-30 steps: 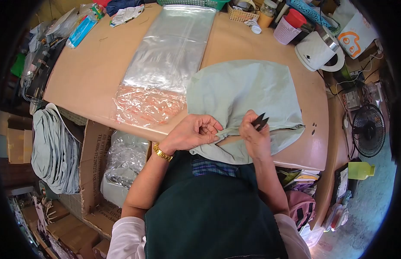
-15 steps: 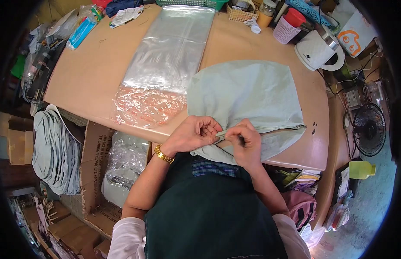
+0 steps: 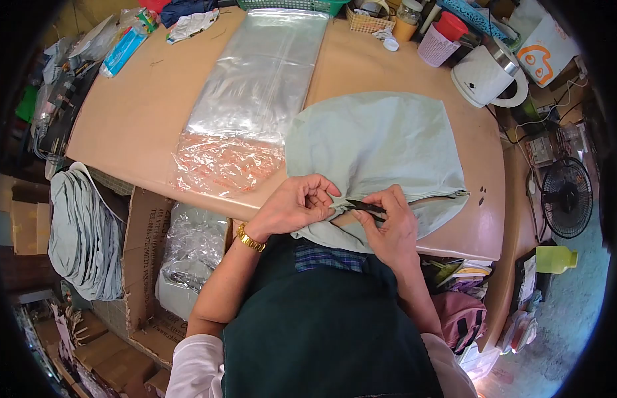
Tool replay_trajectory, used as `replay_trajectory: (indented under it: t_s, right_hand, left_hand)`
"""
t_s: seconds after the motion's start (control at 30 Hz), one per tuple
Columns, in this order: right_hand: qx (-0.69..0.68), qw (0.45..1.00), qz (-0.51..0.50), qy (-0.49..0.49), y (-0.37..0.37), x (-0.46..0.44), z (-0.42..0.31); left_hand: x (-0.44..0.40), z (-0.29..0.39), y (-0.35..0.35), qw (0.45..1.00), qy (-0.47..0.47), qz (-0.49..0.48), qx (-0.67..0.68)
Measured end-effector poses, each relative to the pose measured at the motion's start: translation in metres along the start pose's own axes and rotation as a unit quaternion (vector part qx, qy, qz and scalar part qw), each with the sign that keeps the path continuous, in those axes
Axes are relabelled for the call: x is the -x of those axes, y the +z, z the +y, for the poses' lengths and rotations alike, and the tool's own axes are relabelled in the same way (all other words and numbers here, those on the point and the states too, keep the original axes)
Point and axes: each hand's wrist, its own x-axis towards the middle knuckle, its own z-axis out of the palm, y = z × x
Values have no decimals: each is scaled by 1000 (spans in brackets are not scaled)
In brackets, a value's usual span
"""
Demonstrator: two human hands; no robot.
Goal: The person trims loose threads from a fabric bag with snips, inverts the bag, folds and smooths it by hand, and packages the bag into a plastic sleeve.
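Note:
A pale green zippered fabric cover [image 3: 381, 142] lies at the table's front edge, its zip opening facing me. My left hand [image 3: 296, 204] pinches the fabric near the left end of that opening. In my right hand [image 3: 393, 222] is a pair of small black thread snips [image 3: 365, 207], the blades pointing left at the pinched spot. The snips' tips are close to my left fingertips; whether they touch the cloth or a thread I cannot tell.
Clear plastic bags [image 3: 262, 73] lie flat left of the cover on the tan table [image 3: 136, 126]. A white kettle [image 3: 478, 76] stands at the back right. Beside my left arm are a cardboard box [image 3: 144, 265] and a stack of pale green fabric [image 3: 86, 232].
My right hand has shifted slightly right and turned, so the black snips now show with their blades toward the pinched fabric. My left hand keeps its grip on the cover.

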Motion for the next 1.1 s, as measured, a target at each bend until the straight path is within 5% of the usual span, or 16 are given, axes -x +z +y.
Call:
replay_trajectory:
  t_s: [0.53,0.67,0.73,0.77,0.83,0.93,1.1]
  right_hand:
    - [36,999,19,6,11,1,-2]
    - [-80,995,-8,61,18,5,14]
    - [-160,984,2,77,13,-2,13]
    - [-40,997,63,18,4,-8,10]
    - [83,988,122,-39,-7,-11,17]
    - [75,993,47,81,-13,-7,44]
    - [112,990,52,64,-11,-8,45]
  left_hand:
    - [0,2,2,1000,7,11,15]
    - [2,0,4,1000,19,14,20]
    - [8,9,12,988,-12,74,-133]
    - [12,11,15,988,-11,74,-133]
    - [21,14,21,849,131,166,-484]
    - [27,18,17,849,92,161,-494]
    - [28,11,14,862,75,175,-469]
